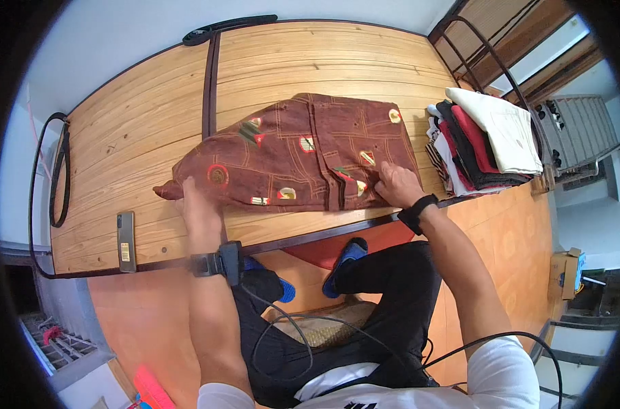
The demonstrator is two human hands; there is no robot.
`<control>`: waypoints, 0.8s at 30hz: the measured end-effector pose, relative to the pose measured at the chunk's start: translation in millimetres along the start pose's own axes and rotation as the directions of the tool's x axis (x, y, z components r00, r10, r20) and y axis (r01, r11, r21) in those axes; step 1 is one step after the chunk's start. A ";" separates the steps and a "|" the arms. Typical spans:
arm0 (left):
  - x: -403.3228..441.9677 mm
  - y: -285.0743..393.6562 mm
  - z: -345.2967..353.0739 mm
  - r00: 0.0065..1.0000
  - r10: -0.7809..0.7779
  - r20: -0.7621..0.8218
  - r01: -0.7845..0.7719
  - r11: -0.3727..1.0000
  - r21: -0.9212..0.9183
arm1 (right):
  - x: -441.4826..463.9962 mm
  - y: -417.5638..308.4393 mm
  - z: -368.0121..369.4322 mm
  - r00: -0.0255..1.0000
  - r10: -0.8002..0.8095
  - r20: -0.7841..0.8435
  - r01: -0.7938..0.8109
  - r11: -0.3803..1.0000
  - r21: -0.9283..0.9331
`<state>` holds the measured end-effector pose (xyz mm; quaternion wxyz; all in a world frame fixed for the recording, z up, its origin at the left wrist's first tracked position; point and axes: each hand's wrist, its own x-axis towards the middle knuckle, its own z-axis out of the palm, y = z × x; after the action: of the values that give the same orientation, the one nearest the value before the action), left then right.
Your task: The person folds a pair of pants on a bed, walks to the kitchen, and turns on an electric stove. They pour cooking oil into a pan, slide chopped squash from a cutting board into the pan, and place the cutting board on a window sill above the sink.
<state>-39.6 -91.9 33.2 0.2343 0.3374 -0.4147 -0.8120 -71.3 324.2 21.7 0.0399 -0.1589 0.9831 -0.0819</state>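
A maroon patterned shirt (283,153) with tan stitching and small colourful motifs lies on the wooden table (139,116). Its button strip runs down the middle, and the right side forms a straight edge. Toward the left it narrows to a crumpled point. My left hand (199,203) is at this narrow end, slightly blurred, with the fingertips partly hidden by the cloth. My right hand (399,184) rests at the near right part of the shirt, its fingers curled closed on the fabric.
A stack of folded clothes (484,140), cream trousers on top, stands at the table's right end beside a metal rail (487,44). A phone (126,242) lies near the front left edge. Black belts (228,27) lie at the back and left. A cable (364,330) crosses my lap.
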 end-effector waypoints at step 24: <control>-16.2 -10.8 6.0 0.764 -0.023 0.645 -0.044 0.995 0.087 | 55.6 -121.3 18.7 0.935 -0.239 0.263 -0.056 0.632 0.773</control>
<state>-34.4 -72.3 32.5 0.0655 0.0467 -0.5108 -0.8559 -84.9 190.2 21.5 0.2690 -0.1888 0.8215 -0.4660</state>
